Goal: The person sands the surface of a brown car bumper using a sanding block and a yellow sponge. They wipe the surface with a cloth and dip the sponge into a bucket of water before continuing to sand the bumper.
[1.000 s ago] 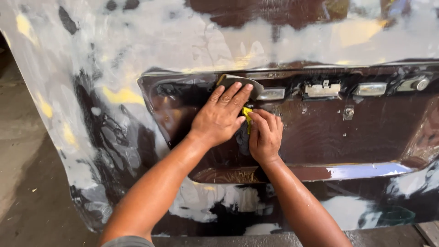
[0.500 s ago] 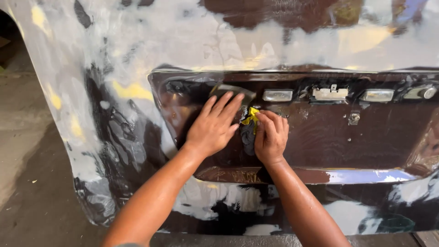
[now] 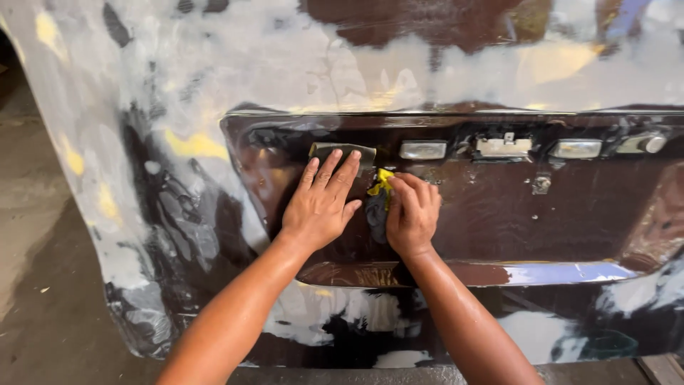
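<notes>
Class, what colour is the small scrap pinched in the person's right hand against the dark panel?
Bright yellow: the scrap shows at the fingertips of the right hand, clearest in the head view.

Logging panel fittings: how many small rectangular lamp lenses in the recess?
2. One lamp lens sits just right of the left hand; the other lamp lens is further right. More may be hidden.

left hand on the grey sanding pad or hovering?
Touching. In the head view, the left hand lies flat with its fingers pressed over the grey sanding pad against the dark recessed panel; no gap shows.
</notes>
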